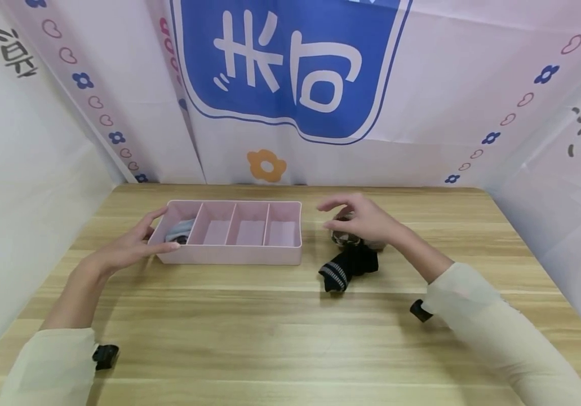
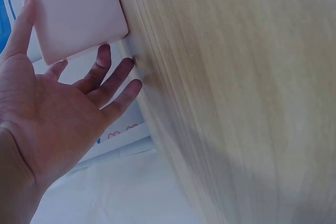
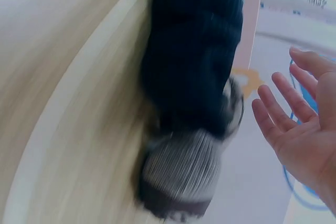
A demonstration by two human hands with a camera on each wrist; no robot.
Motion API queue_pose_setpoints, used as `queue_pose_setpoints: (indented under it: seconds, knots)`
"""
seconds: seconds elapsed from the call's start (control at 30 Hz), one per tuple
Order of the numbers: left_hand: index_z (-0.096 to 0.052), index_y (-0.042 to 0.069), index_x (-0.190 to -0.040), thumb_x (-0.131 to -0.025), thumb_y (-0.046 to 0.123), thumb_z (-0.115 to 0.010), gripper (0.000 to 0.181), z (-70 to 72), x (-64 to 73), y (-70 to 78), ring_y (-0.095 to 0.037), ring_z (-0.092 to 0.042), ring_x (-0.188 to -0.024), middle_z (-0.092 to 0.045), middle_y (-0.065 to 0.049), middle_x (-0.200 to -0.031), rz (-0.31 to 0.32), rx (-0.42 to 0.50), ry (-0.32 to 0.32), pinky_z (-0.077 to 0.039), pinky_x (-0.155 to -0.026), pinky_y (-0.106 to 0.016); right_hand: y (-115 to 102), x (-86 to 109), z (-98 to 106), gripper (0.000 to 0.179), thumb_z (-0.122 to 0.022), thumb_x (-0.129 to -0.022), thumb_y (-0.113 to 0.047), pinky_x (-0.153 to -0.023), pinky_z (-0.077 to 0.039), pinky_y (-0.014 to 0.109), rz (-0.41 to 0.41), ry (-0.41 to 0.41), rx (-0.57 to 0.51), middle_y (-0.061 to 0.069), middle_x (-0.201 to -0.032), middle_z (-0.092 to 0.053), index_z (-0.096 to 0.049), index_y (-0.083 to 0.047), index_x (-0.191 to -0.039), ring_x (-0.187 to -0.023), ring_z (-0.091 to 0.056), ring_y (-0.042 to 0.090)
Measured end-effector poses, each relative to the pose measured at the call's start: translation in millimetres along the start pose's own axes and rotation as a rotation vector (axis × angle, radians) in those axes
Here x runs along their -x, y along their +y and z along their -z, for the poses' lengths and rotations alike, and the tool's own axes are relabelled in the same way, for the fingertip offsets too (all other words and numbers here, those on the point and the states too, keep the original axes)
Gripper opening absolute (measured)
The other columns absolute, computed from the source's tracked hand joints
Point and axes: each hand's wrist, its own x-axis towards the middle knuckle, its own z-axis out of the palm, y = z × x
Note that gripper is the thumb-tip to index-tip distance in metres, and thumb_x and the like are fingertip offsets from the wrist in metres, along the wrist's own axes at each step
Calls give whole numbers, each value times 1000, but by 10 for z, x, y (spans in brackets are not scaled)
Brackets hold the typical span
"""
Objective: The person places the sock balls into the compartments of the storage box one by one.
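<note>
A pink box [image 1: 229,255] with a row of compartments stands left of centre in the head view. Its leftmost compartment holds a light blue-grey folded cloth piece [image 1: 181,230] with a dark part. My left hand [image 1: 130,243] grips the box's left end, thumb along the front rim and fingers at the end wall. To the right lies a black sock [image 1: 349,267] with grey stripes, bundled up. Behind it is a brown patterned bundle [image 1: 345,238], partly covered by my right hand [image 1: 363,218]. That hand hovers over it, thumb and fingers apart, holding nothing. A grey ribbed bundle [image 3: 181,169] sits beside the black sock.
The wooden table [image 1: 270,338] runs back to a printed cloth backdrop [image 1: 422,163]. White cloth walls [image 1: 26,186] rise at both sides. Both sleeves carry a small black device [image 1: 105,357] near the wrist.
</note>
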Motion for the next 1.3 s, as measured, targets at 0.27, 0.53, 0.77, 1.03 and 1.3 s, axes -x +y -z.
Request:
queue_pose_setpoints:
  seconds: [0.27, 0.53, 0.77, 1.03, 1.3]
  knots:
    - [9, 14, -167, -102, 34, -64, 100, 6, 10, 11, -47, -44, -129, -41, -38, -141, -6, 12, -8, -38, -101, -64, 204, 164, 212, 37, -77, -92, 0, -96, -53, 54, 0, 48, 19, 20, -127, -70, -69, 4, -127, -121, -61, 44]
    - [8, 13, -167, -103, 32, -64, 99, -4, 35, 25, -45, -45, -127, -43, -37, -138, -9, 7, -3, -40, -100, -62, 281, 293, 347, 37, -77, -93, -4, -94, -53, 53, -32, 52, 92, 20, -129, -68, -68, 4, -128, -121, -62, 39]
    - [8, 15, -167, -102, 35, -65, 99, -1, 26, 20, -45, -45, -128, -44, -36, -138, 1, -3, -4, -40, -99, -62, 380, 425, 477, 47, -80, -91, -9, -98, -49, 59, -85, 30, 169, 22, -134, -65, -65, 3, -134, -126, -58, 42]
    - [8, 16, -167, -102, 36, -64, 99, -4, 27, 24, -46, -44, -129, -43, -37, -140, 7, -4, 0, -40, -99, -62, 566, 557, 617, 71, -85, -84, -15, -103, -43, 66, -158, -73, 183, 25, -145, -56, -54, 5, -145, -135, -50, 44]
    - [8, 16, -167, -102, 36, -64, 99, -5, 20, 5, -45, -45, -128, -44, -37, -139, 6, -2, 2, -40, -99, -62, 728, 631, 621, 81, -88, -80, -12, -104, -42, 66, -208, -115, 119, 27, -150, -50, -48, 6, -148, -136, -45, 50]
